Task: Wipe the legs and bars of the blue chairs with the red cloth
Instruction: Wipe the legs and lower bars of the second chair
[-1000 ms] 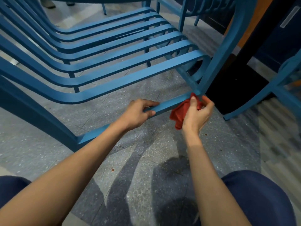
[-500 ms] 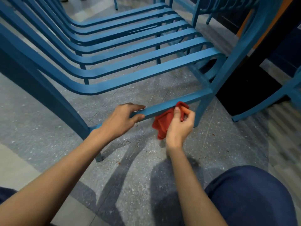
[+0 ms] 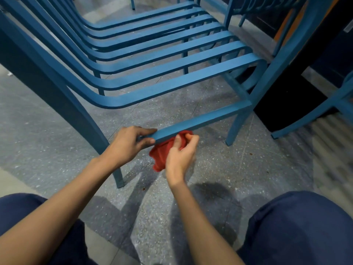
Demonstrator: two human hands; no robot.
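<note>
The left hand [image 3: 127, 145] grips the near end of the blue chair's low crossbar [image 3: 206, 118], fingers and thumb closed round it. Just beside it along the crossbar, the right hand [image 3: 179, 156] holds the bunched red cloth [image 3: 162, 153], fingers curled round it, against the crossbar's underside; part of the cloth hangs below. The slatted seat [image 3: 172, 87] lies above and beyond the crossbar, speckled grey floor [image 3: 191, 188] beneath it

Speckled grey floor [image 3: 210, 169] under a black block [image 3: 286, 104].
</note>
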